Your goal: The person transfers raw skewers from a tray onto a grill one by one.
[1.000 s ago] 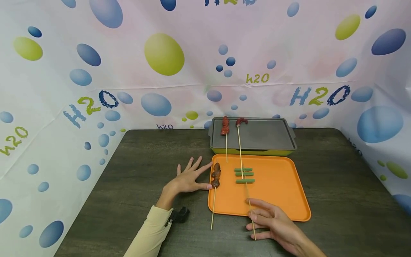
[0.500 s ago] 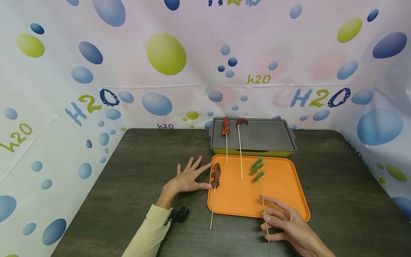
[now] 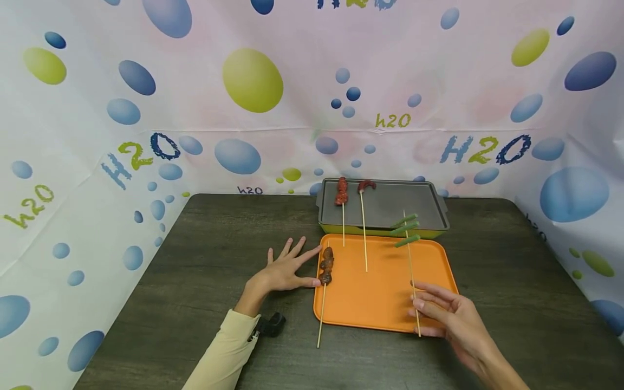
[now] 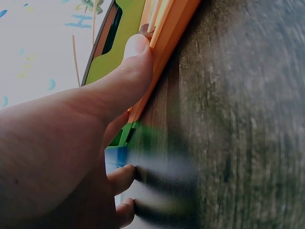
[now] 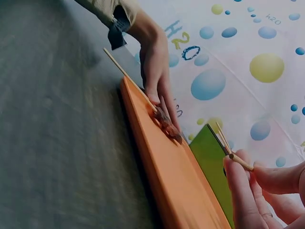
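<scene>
My right hand (image 3: 455,319) pinches the lower stick of a skewer with several green bean-like pieces (image 3: 407,230). In the head view the skewer stands above the right part of the orange tray (image 3: 380,319), its green end overlapping the grill's front edge. My left hand (image 3: 280,273) lies with fingers spread at the tray's left rim, thumb and index fingertips at the edge. Beside those fingertips a skewer of brown, mushroom-like pieces (image 3: 326,268) lies along the tray's left side, its stick jutting past the front rim. In the right wrist view the held stick (image 5: 242,162) sits between thumb and fingers.
Behind the tray stands a grey-topped grill pan (image 3: 400,203) with a green-yellow side. On it lie a red chunky skewer (image 3: 342,192) and one with a dark red curled piece (image 3: 366,185); their sticks reach over the tray. A dark wood table (image 3: 219,233) lies underneath.
My right hand has lifted the green skewer off the tray's middle and carried it right and forward, toward the grill pan. My left hand has stayed in place.
</scene>
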{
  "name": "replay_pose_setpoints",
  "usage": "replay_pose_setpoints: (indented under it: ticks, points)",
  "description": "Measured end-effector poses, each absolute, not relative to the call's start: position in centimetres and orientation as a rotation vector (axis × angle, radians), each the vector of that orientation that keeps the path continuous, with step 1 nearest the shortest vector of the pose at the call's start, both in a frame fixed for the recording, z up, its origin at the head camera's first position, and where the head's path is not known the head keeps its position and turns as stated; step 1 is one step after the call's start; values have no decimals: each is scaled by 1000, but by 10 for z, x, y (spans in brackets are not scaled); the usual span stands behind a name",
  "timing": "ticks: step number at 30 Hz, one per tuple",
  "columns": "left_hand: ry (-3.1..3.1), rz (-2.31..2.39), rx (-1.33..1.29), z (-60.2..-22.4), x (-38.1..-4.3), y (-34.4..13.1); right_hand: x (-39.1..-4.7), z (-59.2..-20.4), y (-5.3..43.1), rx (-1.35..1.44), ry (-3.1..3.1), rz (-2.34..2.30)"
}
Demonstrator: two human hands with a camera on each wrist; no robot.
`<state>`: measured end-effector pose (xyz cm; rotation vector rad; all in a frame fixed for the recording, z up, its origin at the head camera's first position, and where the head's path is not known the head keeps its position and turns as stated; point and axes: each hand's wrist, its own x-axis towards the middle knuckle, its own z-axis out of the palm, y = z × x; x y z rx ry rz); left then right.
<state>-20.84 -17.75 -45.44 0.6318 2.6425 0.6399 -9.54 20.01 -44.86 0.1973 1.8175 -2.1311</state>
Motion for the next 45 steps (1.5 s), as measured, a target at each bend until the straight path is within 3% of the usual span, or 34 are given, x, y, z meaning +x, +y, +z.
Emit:
replay_pose_setpoints:
  ticks: [24, 45]
  points:
    - [2642, 617, 651, -457, -211, -176, -189, -438, 199, 246, 1821, -2331]
    - [2648, 623, 632, -458, -210, -179, -213, -432, 202, 236, 1755, -2348]
